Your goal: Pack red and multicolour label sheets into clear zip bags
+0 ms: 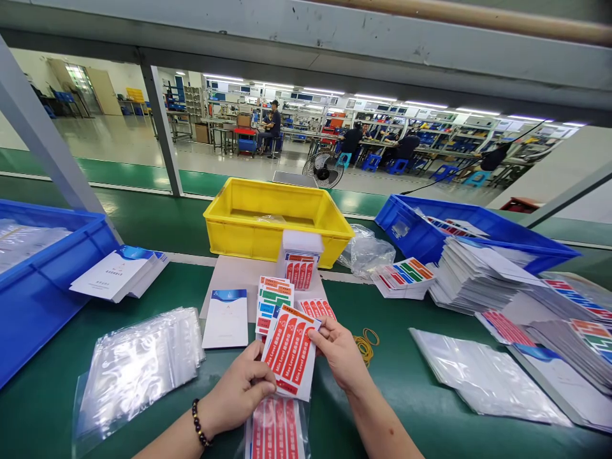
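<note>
My right hand (340, 352) pinches a small stack of red sticker sheets (290, 354) at its upper right edge, thumb on top. At the stack's left edge the fingers of my left hand (241, 386) are curled round the sheets, a beaded bracelet on the wrist. Just below, partly under the held sheets, lies a clear plastic bag (276, 428) with red sticker sheets inside. Beyond my hands are multicoloured sticker sheets (274, 298), a white-and-blue booklet (225, 322) and more red sheets (318, 309). Yellow rubber bands (366, 346) lie right of my right hand.
A yellow bin (280, 233) stands behind the work area, with blue bins left (43, 287) and right (478, 239). Clear bags (143, 360) are piled at left, booklets (117, 271) behind them. Paper stacks (478, 274) and flat bags (488, 376) fill the right side.
</note>
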### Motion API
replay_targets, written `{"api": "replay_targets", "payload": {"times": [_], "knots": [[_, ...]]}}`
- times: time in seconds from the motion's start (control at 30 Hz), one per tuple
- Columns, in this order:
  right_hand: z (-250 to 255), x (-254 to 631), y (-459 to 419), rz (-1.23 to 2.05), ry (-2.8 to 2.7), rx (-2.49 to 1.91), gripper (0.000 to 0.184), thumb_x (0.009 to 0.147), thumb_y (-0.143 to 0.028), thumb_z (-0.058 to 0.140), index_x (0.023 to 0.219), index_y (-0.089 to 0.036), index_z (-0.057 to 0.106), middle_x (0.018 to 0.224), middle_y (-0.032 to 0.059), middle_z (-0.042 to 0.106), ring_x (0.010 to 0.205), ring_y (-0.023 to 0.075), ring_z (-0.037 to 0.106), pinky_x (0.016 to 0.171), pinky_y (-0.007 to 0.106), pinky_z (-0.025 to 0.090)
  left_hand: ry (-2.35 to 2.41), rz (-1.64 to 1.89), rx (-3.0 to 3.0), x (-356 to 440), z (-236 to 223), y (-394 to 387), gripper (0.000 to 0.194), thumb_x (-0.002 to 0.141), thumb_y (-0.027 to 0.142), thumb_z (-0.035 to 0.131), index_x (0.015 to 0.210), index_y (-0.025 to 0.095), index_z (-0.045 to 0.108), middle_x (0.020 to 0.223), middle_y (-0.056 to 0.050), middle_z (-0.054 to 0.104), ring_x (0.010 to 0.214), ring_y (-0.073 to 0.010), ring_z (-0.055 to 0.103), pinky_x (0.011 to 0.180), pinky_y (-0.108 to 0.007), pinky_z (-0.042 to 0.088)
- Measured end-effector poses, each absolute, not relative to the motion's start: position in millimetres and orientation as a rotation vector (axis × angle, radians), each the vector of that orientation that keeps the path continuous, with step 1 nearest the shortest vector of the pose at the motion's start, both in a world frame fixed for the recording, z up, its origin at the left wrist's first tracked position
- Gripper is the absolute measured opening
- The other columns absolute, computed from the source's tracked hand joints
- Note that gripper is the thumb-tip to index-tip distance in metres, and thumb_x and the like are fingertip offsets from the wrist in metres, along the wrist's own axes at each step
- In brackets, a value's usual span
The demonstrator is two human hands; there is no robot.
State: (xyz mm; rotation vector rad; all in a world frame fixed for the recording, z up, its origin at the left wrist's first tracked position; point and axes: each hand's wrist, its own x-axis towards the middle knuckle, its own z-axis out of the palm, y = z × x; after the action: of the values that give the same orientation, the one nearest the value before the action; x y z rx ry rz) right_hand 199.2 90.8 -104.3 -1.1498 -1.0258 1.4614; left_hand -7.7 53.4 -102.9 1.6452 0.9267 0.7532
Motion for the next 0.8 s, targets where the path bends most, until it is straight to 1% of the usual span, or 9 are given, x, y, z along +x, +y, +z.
{"api": "replay_targets", "payload": {"times": [0.17, 0.37, 0.53, 0.73, 0.8], "knots": [[-103.6, 193.8, 87.9, 1.490, -1.021, -1.138, 0.040, 0.062, -0.045, 0.075, 0.081, -0.016, 0.056, 0.067, 0.0020, 0.069, 0.053, 0.0153, 0.062, 0.045, 0.023, 0.046, 0.967, 0.744, 1.634, -6.5, -104.9, 53.3, 0.015, 0.077, 0.020, 0.052, 0.067, 0.017, 0.064, 0.093, -0.005, 0.050, 0.091, -0.0205, 0.051, 0.083, -0.030, 0.042], [-102.9, 195.0, 89.0, 1.505, -1.014, -1.152, 0.040, 0.059, -0.045, 0.077, 0.077, -0.017, 0.055, 0.065, 0.0017, 0.068, 0.052, 0.0167, 0.063, 0.046, 0.025, 0.047, 0.980, 0.727, 1.669, -7.1, -105.4, 53.9, 0.015, 0.077, 0.020, 0.052, 0.065, 0.016, 0.061, 0.089, -0.004, 0.050, 0.085, -0.0186, 0.051, 0.079, -0.029, 0.042], [-104.2, 204.0, 93.0, 1.416, -0.996, -1.204, 0.044, 0.059, -0.046, 0.076, 0.084, -0.017, 0.056, 0.066, 0.0024, 0.068, 0.051, 0.0164, 0.062, 0.042, 0.022, 0.044, 0.986, 0.720, 1.709, -7.3, -105.0, 53.9, 0.013, 0.076, 0.017, 0.051, 0.068, 0.017, 0.060, 0.088, -0.004, 0.049, 0.084, -0.0178, 0.051, 0.077, -0.028, 0.042], [-109.0, 190.0, 86.6, 1.554, -1.059, -1.170, 0.041, 0.059, -0.047, 0.075, 0.078, -0.017, 0.053, 0.058, -0.0017, 0.063, 0.046, 0.0131, 0.057, 0.041, 0.021, 0.041, 1.012, 0.750, 1.649, -7.7, -106.4, 53.9, 0.016, 0.078, 0.021, 0.052, 0.064, 0.017, 0.060, 0.089, -0.005, 0.051, 0.085, -0.0193, 0.052, 0.079, -0.030, 0.043], [-110.7, 183.7, 83.5, 1.587, -1.062, -1.138, 0.041, 0.060, -0.045, 0.074, 0.083, -0.018, 0.053, 0.055, -0.0046, 0.060, 0.046, 0.0122, 0.056, 0.044, 0.021, 0.041, 1.036, 0.779, 1.582, -8.0, -107.3, 54.4, 0.017, 0.078, 0.023, 0.052, 0.065, 0.017, 0.060, 0.090, -0.005, 0.052, 0.087, -0.0200, 0.052, 0.080, -0.030, 0.043]]}}
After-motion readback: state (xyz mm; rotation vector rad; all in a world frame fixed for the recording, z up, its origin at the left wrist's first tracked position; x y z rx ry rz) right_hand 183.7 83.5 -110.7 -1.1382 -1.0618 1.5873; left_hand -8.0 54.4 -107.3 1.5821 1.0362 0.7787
